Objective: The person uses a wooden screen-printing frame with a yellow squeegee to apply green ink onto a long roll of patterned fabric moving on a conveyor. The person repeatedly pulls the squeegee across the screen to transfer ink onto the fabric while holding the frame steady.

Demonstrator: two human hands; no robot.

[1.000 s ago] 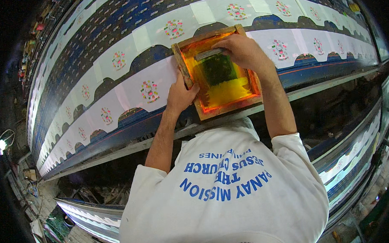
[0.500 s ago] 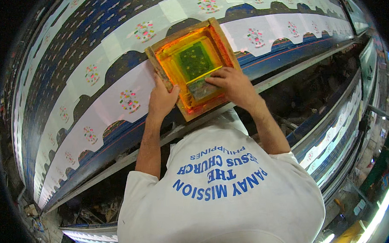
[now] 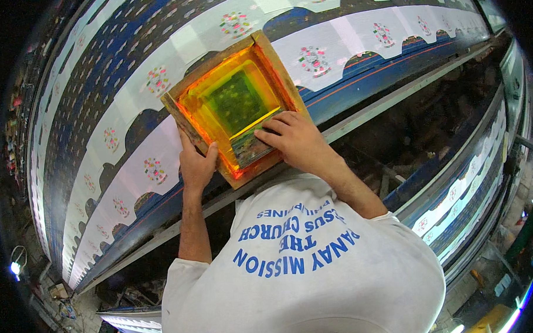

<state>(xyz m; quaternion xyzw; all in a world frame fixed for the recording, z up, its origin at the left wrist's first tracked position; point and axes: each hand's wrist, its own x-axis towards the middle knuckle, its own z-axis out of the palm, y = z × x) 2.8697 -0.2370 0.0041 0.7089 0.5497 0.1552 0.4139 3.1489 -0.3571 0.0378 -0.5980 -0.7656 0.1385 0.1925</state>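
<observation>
A wooden printing frame with an orange mesh screen, stained green in the middle, lies flat on the long printed cloth. My left hand grips the frame's near left edge, thumb on top. My right hand presses down on a dark squeegee at the near end of the screen, fingers laid over it. Floral motifs are printed on the cloth's white band to either side of the frame.
The cloth covers a long table that runs left to right, with a pale rail along its near edge. A dark gap lies below the rail. A second cloth-covered table sits at the lower right.
My right hand has drawn the squeegee from the far end of the screen to the near end. My left hand has stayed on the frame's edge.
</observation>
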